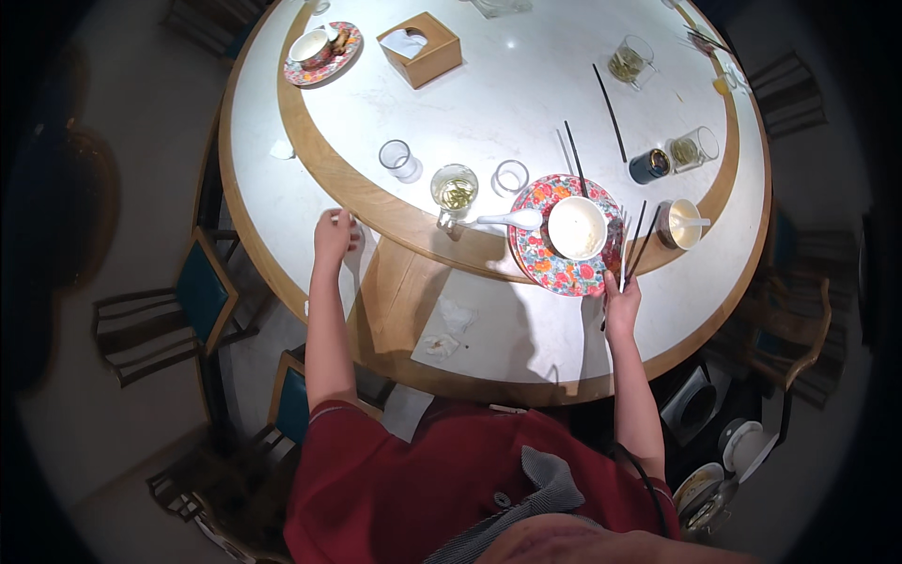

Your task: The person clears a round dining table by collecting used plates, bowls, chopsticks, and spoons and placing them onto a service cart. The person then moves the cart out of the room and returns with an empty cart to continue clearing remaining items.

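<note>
My right hand (623,310) grips the near right edge of a red floral plate (539,264), thumb on the rim. Dark chopsticks (641,240) pass through the same hand along the plate's right side. A white bowl (578,227) with food residue stands on the plate, and a white soup spoon (511,219) rests across its left rim. Dark food scraps (614,243) lie at the plate's right side. Left of the turntable's edge, my left hand (337,236) curls by a small pale rim, mostly hidden; whether it grips this is unclear.
A glass mug of tea (454,189) and two tumblers (398,159) stand left of the plate. To its right are a dark can or cup (649,166) and a bowl with a spoon (682,224). Crumpled tissues (442,345) lie nearby. A wooden tissue box (421,51) sits farther back.
</note>
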The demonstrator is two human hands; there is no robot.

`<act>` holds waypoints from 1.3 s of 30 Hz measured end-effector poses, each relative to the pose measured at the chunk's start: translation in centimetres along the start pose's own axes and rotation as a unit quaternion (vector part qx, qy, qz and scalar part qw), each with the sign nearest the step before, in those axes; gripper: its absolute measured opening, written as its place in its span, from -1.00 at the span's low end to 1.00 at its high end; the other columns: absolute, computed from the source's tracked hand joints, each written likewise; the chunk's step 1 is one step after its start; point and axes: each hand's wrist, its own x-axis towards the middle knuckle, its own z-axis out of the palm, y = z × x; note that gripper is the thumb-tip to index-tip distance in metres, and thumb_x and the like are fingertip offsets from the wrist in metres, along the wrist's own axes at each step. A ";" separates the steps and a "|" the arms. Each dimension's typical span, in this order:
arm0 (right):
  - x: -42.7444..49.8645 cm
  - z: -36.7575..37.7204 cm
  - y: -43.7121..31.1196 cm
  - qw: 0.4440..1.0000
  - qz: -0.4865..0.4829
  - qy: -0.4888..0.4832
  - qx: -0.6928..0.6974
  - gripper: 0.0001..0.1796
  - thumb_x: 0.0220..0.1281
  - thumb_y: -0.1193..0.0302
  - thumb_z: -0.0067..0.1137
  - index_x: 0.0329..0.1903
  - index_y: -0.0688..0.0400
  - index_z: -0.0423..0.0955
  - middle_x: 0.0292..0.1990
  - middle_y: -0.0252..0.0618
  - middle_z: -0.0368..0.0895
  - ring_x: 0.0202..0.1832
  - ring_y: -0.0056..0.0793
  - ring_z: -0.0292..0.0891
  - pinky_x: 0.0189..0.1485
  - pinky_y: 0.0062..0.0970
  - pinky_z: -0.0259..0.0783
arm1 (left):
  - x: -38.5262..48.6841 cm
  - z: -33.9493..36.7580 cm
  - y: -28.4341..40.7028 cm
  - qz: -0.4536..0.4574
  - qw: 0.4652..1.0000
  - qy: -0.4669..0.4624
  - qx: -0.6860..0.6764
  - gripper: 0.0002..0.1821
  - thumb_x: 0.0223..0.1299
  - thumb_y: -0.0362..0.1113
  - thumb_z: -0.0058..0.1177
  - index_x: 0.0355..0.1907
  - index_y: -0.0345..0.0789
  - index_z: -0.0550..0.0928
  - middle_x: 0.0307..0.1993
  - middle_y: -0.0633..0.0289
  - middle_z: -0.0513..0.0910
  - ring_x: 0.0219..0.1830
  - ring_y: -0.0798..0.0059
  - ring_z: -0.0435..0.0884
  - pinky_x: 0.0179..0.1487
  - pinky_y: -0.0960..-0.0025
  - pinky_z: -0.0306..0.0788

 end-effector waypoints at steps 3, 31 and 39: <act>0.0 0.5 -0.2 0.996 -0.068 -0.051 -0.011 -0.78 0.33 0.46 0.17 -0.09 0.31 0.41 -0.48 -0.38 0.50 -0.61 -0.71 0.25 -0.56 -0.61 0.22 | 5.7 0.6 0.1 -0.028 0.992 0.070 -0.098 -0.61 0.38 -0.10 0.00 0.02 -0.41 0.48 -0.24 0.11 0.65 -0.33 0.41 0.64 -0.37 0.34 0.54; -14.2 11.3 -1.3 0.992 -0.102 -0.070 0.009 -0.74 0.16 0.75 -0.02 -0.08 0.34 0.46 -0.40 -0.35 0.51 -0.46 -0.64 0.42 -0.39 -0.61 0.37 | 3.0 0.7 -5.4 0.156 0.933 0.306 -0.107 -0.46 0.22 -0.39 0.12 0.19 -0.52 0.29 0.02 -0.02 0.38 -0.15 0.42 0.50 0.07 0.30 0.39; -19.5 15.0 1.7 0.993 -0.087 -0.081 -0.025 -0.73 0.11 0.77 -0.04 -0.12 0.35 0.48 -0.40 -0.33 0.55 -0.45 -0.65 0.43 -0.38 -0.61 0.39 | 16.0 -9.2 1.3 0.085 0.949 0.101 -0.287 -0.68 0.37 -0.24 -0.22 -0.07 -0.49 0.42 -0.47 0.15 0.57 -0.63 0.44 0.52 -0.61 0.43 0.47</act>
